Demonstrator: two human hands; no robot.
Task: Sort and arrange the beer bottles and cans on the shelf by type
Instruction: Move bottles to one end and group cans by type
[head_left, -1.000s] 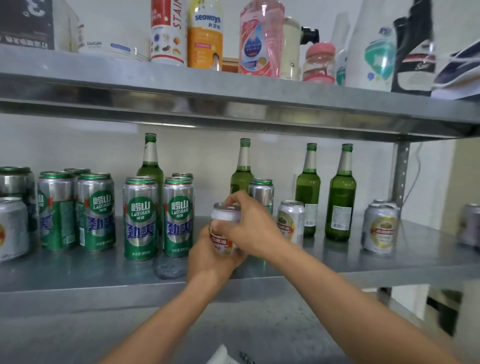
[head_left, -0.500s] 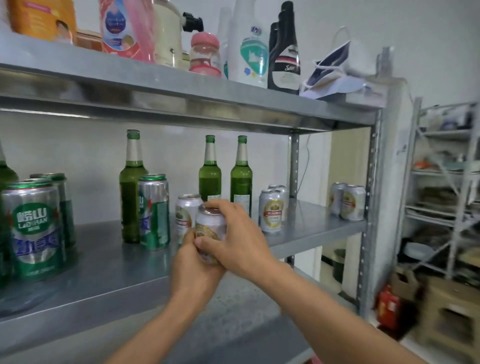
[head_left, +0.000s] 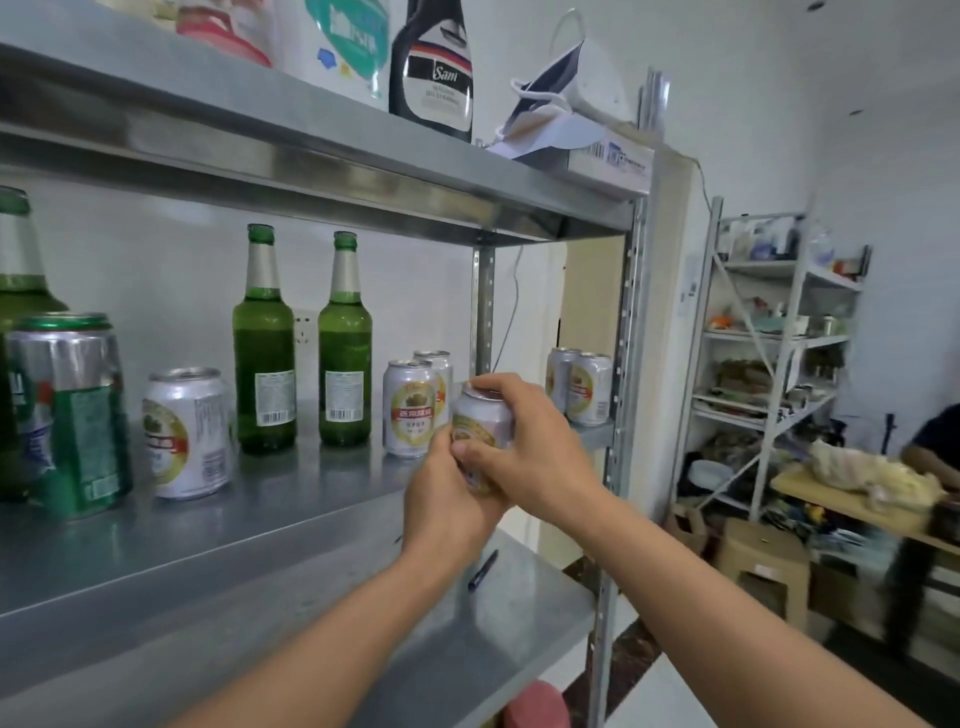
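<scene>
Clasping silver can (head_left: 480, 418) | left grip (head_left: 447, 504), right grip (head_left: 540, 452) | axis near-vertical, top up

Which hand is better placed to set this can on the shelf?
Probably right: the right hand grips the can near its top, while the left hand cups its lower part, obstructing set-down.

Bottles (head_left: 264, 364), green glass with silver foil necks and white labels; short cans (head_left: 187, 434), silver with gold-and-red emblems; tall can (head_left: 70, 415), green and silver; shelf (head_left: 260, 525), plain grey metal.
</scene>
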